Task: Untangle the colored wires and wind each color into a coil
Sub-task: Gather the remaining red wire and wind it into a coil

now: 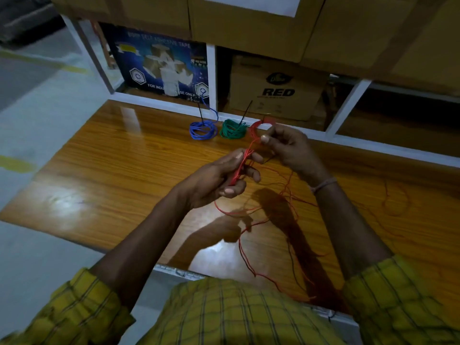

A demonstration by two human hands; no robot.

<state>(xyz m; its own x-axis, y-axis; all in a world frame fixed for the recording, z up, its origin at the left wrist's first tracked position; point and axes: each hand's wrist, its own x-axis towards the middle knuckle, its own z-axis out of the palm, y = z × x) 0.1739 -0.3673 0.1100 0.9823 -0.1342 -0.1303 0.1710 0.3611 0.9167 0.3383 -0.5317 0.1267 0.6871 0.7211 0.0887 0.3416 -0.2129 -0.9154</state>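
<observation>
From the head view, the likeliest trouble is the loose red wire (286,202) that trails from the hands across the bench (112,155) and down over its near edge toward the shirt (224,312): its slack strands cross one another, and if the winding pulls faster than those crossings are shaken out, they could cinch into a knot or drag a snarl up into the coil. A second risk is the half-made red coil (261,127) itself; its loops are held only by fingers, so a slip would let the turns spring apart and spill. It also hangs just beside the finished green coil (232,131), with the blue coil (201,129) a little further left, each seemingly bound with a dark tie, and a careless sweep could catch them. The left hand (219,178) has its grip clenched around a bundle of red strands, thumb pressing them against curled fingers. The right hand (286,145) pinches the red wire near the lower edge of the coil, thumb and forefinger closed on it; motion blur makes it hard to say whether the other fingers also touch the loops.
</observation>
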